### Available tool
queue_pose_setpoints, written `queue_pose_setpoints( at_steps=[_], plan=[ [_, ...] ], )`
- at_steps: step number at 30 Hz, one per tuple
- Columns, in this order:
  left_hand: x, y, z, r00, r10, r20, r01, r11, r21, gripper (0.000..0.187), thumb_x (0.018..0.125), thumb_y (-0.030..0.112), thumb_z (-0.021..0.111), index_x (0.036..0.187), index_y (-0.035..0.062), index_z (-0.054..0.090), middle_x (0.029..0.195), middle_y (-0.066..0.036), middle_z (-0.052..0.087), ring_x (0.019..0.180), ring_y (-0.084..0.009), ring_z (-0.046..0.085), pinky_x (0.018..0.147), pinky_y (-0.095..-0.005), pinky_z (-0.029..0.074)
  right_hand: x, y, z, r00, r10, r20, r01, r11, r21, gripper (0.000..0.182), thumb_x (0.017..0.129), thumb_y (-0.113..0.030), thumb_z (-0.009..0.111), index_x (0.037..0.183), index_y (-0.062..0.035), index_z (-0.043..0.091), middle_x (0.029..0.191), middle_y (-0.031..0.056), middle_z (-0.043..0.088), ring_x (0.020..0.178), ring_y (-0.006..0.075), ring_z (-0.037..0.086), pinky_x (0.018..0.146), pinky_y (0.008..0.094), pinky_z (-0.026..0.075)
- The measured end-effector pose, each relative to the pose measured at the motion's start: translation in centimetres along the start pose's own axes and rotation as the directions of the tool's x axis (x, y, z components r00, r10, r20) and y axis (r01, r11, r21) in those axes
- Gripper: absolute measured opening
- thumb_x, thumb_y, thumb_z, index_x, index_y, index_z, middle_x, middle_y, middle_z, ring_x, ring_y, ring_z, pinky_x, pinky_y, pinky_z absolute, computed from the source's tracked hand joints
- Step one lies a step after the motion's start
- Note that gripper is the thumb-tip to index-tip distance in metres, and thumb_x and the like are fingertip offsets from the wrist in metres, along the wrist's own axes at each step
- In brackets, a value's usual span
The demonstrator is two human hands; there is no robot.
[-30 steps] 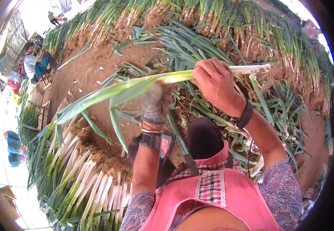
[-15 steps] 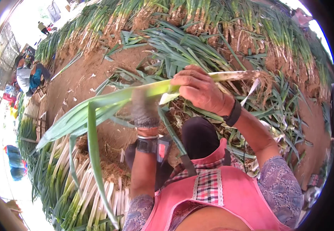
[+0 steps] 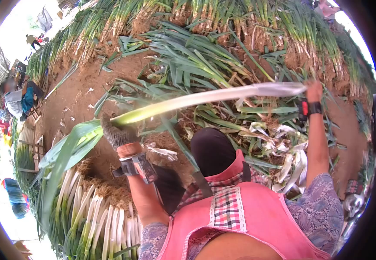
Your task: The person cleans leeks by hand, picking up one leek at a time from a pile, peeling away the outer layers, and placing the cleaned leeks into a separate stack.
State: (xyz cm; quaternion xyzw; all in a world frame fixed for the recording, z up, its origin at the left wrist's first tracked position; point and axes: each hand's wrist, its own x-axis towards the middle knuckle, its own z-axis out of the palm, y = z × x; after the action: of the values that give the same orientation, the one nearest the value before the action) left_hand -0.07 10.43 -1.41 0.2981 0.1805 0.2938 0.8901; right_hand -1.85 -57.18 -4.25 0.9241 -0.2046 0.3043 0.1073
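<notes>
A long leek (image 3: 183, 103) stretches across in front of me, its green leaves (image 3: 73, 145) hanging at the left. My left hand (image 3: 119, 130), in a grey knitted glove, is closed around the leek where white turns to green. At the far right, my bare right hand (image 3: 313, 92) is closed and blurred by motion, gripping the end of a pale, thin outer layer (image 3: 281, 89) drawn out from the leek's white end. Peeled whitish skins (image 3: 298, 167) and green leaf scraps lie below that hand. My dark-clad knee (image 3: 213, 151) is beneath the leek.
Trimmed leeks (image 3: 90, 214) lie in rows at the lower left, white ends inward. An untrimmed leek pile (image 3: 192, 54) lies ahead on the brown dirt floor (image 3: 73, 95). More rooted leeks (image 3: 235, 17) line the back. A person (image 3: 17, 97) sits at the far left.
My right hand has moved from the leek's shaft out to the far right, drawing a thin layer. My left hand has shifted left and down along the leek; the white shaft now shows bare.
</notes>
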Motion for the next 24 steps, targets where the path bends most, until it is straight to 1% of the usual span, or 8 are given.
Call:
queue_pose_setpoints(
  at_steps=[1,6,9,12,14,19,21,24],
  plan=[
    [0.0,-0.4,-0.1,0.99,0.138,-0.033,-0.132,0.98,0.147,0.022,0.079,0.028,0.061,0.078,0.0071,0.053,0.065,-0.006,0.054,0.061,-0.0245,0.055,0.067,-0.0421,0.049,-0.1,7.2,4.2,0.986,0.152,0.067,-0.12,0.931,-0.346,0.026,0.077,-0.023,0.054,0.092,-0.0044,0.063,0.104,0.0158,0.059,0.098,0.0309,0.054,0.084,0.0385,0.042],
    [2.7,3.6,-1.8,0.986,-0.012,-0.165,-0.006,0.994,-0.112,0.025,0.078,0.027,0.063,0.083,0.0102,0.046,0.069,-0.005,0.051,0.064,-0.0238,0.055,0.06,-0.0383,0.049,-6.5,26.7,5.3,0.904,0.427,-0.021,-0.402,0.832,-0.383,0.034,0.079,-0.03,0.055,0.097,-0.0024,0.063,0.102,0.0149,0.062,0.095,0.0319,0.057,0.081,0.0418,0.043],
    [1.9,3.0,-0.7,0.98,0.016,-0.198,-0.033,0.996,-0.086,0.029,0.077,0.03,0.064,0.086,0.01,0.045,0.068,-0.006,0.05,0.064,-0.0235,0.054,0.059,-0.0378,0.049,-8.2,22.4,1.7,0.873,0.365,0.324,-0.429,0.89,0.153,0.04,0.077,-0.031,0.06,0.1,0.0006,0.059,0.099,0.0193,0.061,0.093,0.0344,0.057,0.081,0.0399,0.043],
    [1.4,2.2,-1.2,0.989,0.005,-0.149,-0.01,0.999,-0.035,0.033,0.077,0.03,0.063,0.092,0.0081,0.044,0.075,-0.007,0.052,0.065,-0.0238,0.054,0.063,-0.0346,0.049,-9.3,8.1,-0.4,0.94,0.164,0.299,-0.262,0.908,0.326,0.038,0.074,-0.03,0.064,0.097,-0.0006,0.058,0.093,0.0141,0.06,0.089,0.0264,0.057,0.077,0.0346,0.044],
    [1.4,1.8,-1.1,0.99,0.098,-0.097,-0.094,0.994,0.048,0.033,0.081,0.029,0.059,0.099,0.0062,0.044,0.078,-0.008,0.053,0.068,-0.0223,0.055,0.064,-0.0317,0.049,-8.8,-4.2,-7.2,0.686,-0.101,0.721,-0.639,0.389,0.663,0.043,0.078,-0.031,0.063,0.11,-0.0044,0.052,0.091,0.0044,0.056,0.083,0.0121,0.054,0.072,0.0286,0.045],
    [1.0,0.8,0.3,0.987,0.007,-0.158,-0.015,0.999,-0.049,0.031,0.079,0.031,0.062,0.094,0.0084,0.046,0.079,-0.008,0.053,0.071,-0.0218,0.054,0.065,-0.0337,0.049,-10.1,-21.5,-8.4,0.608,-0.498,0.618,-0.776,-0.211,0.594,0.042,0.083,-0.017,0.06,0.122,-0.0067,0.046,0.113,0.0085,0.051,0.09,0.0159,0.056,0.077,0.0271,0.047],
    [0.9,0.4,0.6,0.987,-0.068,-0.147,0.054,0.994,-0.097,0.028,0.078,0.032,0.063,0.087,0.0102,0.047,0.076,-0.006,0.052,0.069,-0.0219,0.054,0.065,-0.0352,0.048,-11.0,-22.6,-5.2,0.744,-0.59,0.313,-0.391,-0.006,0.92,0.04,0.082,-0.012,0.06,0.119,-0.0059,0.048,0.111,0.0082,0.053,0.091,0.0172,0.057,0.076,0.0276,0.048],
    [1.2,1.1,-0.6,0.995,-0.045,-0.093,0.035,0.994,-0.103,0.023,0.076,0.032,0.063,0.075,0.0133,0.05,0.068,-0.001,0.05,0.065,-0.0207,0.052,0.064,-0.0378,0.047,-11.8,-17.1,-5.3,0.841,-0.43,0.328,-0.24,0.248,0.939,0.042,0.075,-0.003,0.059,0.116,-0.0044,0.05,0.109,0.0095,0.053,0.097,0.0236,0.054,0.081,0.0322,0.045]
  ],
)
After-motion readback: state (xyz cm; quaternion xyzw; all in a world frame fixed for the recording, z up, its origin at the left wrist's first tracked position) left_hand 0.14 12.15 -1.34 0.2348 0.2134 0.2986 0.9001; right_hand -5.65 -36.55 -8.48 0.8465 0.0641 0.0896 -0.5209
